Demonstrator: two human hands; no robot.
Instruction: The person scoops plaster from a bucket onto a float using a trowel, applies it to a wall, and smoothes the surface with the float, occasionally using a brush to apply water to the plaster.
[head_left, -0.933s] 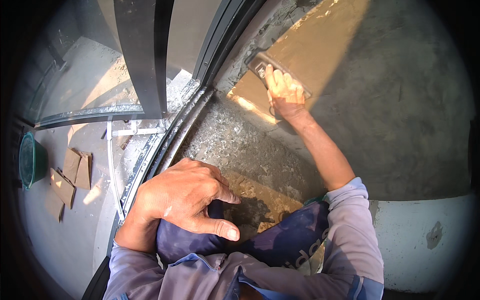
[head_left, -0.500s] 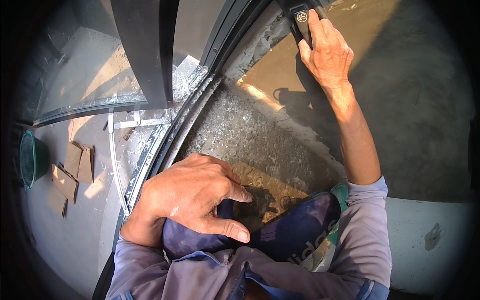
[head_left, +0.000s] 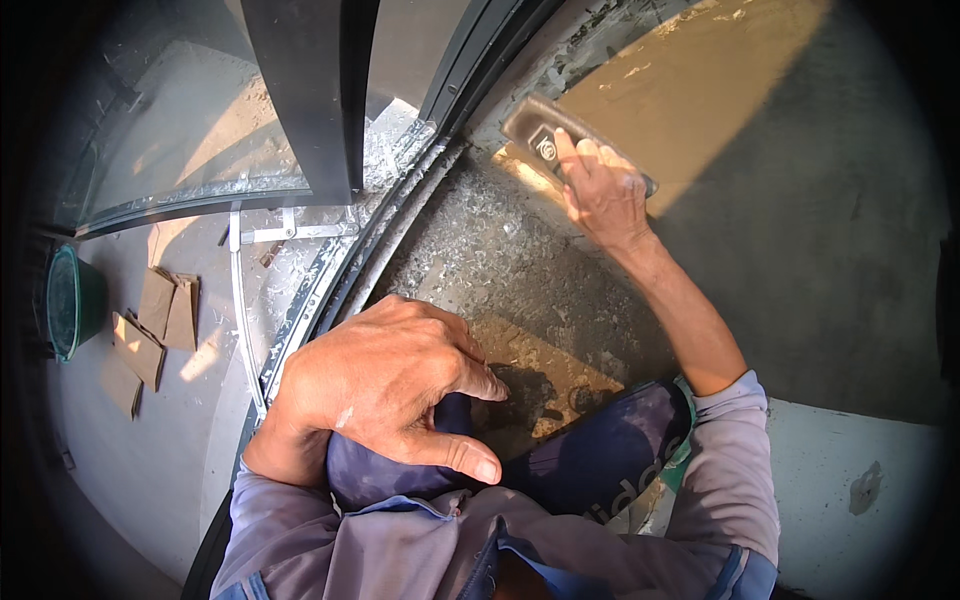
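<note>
My right hand [head_left: 610,198] is closed around a dark plastering float [head_left: 528,122], whose long flat body lies slantwise at the edge of the smooth wet mortar [head_left: 700,85]. Its index finger stretches along the top of the float; the grip itself is mostly covered by the hand. Over my left knee [head_left: 375,468] hovers or rests my left hand [head_left: 390,385], with thumb and fingers apart and nothing in them. Between me and the mortar lies a rough, crumb-strewn concrete strip [head_left: 470,235].
A dark metal window frame [head_left: 375,235] curves along my left, with its sash [head_left: 315,95] swung out and a metal stay arm [head_left: 241,310] below. Beyond it are folded brown cardboard pieces [head_left: 140,350] and a green bucket [head_left: 88,305]. A white surface [head_left: 840,490] lies at right.
My right hand has drawn the float nearer and to the left, from the far edge to the mortar's near-left border. The left hand has stayed in place. The view has shifted slightly.
</note>
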